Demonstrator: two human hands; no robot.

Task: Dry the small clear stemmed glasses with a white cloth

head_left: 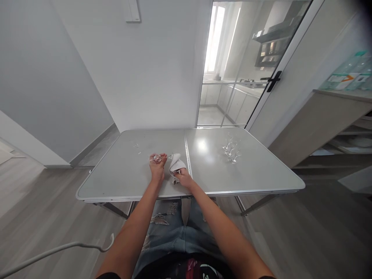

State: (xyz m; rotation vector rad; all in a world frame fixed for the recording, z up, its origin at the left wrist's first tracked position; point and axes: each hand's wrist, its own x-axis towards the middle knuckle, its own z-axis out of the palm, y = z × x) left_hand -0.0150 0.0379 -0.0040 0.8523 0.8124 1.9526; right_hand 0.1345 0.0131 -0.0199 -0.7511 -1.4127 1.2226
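My left hand (157, 167) grips a small clear glass (158, 157) lying sideways above the grey folding table (122, 182). My right hand (183, 177) holds a white cloth (176, 163) bunched against the mouth of that glass. Both hands hover near the table's front middle, just left of its centre seam. A cluster of several clear stemmed glasses (231, 149) stands on the right half of the table. One more small glass (136, 147) rests on the left half, farther back.
A glass sliding door (247, 66) with a black handle opens onto a kitchen behind the table. A wooden shelf unit (325, 124) stands at the right. A white cable (58, 250) runs over the wooden floor at the lower left.
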